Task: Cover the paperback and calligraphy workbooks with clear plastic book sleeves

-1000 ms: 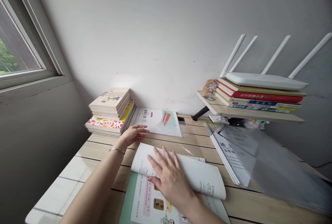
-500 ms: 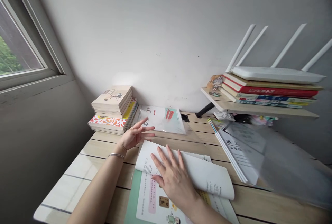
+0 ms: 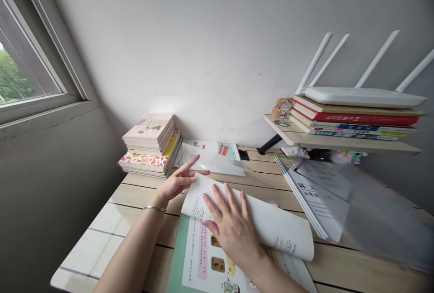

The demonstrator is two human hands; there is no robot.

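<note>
An open green-edged workbook lies on the wooden desk in front of me. My right hand rests flat on its folded-over white pages, fingers spread. My left hand is raised just past the book's far left corner, fingers apart, pinching the edge of a clear plastic sheet that is lifted off the desk. Under that sheet lies a white and teal booklet.
A stack of books stands at the back left against the wall. On the right, a shelf carries books and a white router. Below it lie papers and a clear cover. A window is at left.
My left hand has gone from lying on the desk to lifting the clear plastic sheet's near edge off the booklet. My right hand stays on the open book.
</note>
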